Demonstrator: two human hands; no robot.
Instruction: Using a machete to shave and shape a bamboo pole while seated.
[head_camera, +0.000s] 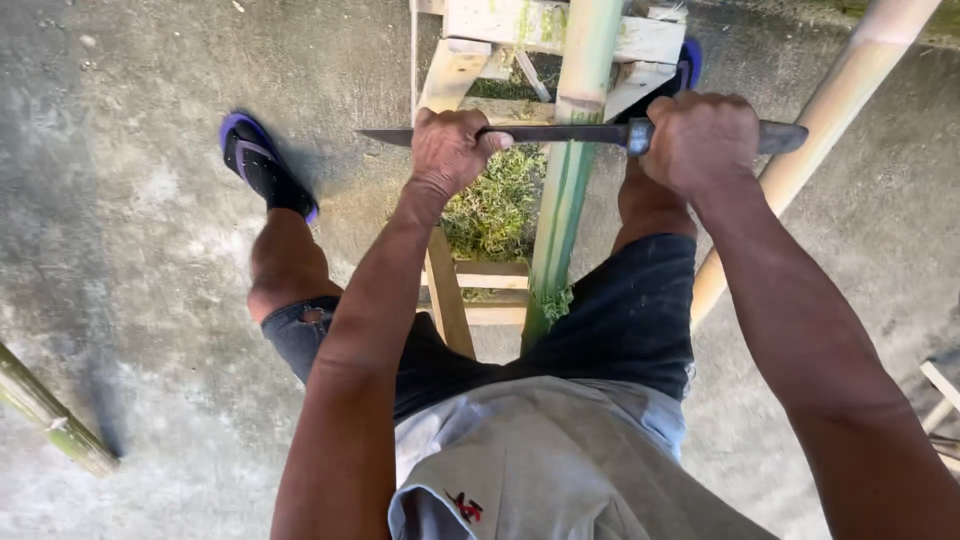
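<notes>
Nearest the camera: grey shirt (540, 460) hem and dark shorts (620, 320), seen from above. Person appears seated astride a wooden frame (450, 290), legs spread to either side of it.

Long knife (570, 134) held level across the view, at 12 o'clock from the shorts. Left hand (447, 150) grips the blade end, fingers curled tight over the back of the blade. Right hand (700, 140) is closed in a full fist around the handle end; a dark stub sticks out past it toward 3 o'clock. Two-handed hold, one hand each side, likely so the blade can be drawn evenly along the pole.

Green bamboo pole (565, 190) runs from 6 to 12 o'clock between the knees, lying on the frame; the blade crosses it at right angles and touches its top surface. A strip of paler, scraped-looking surface shows along it.

Heap of fine green shavings (495, 210) on the ground just left of the pole, under the frame.

Second, tan pole (830, 110) leans from 4 toward 1 o'clock, right of the right arm. Another green pole end (50, 415) at 8 o'clock. Sandalled foot (262, 165) at 10 o'clock on concrete floor (130, 260).

No containers in view.
</notes>
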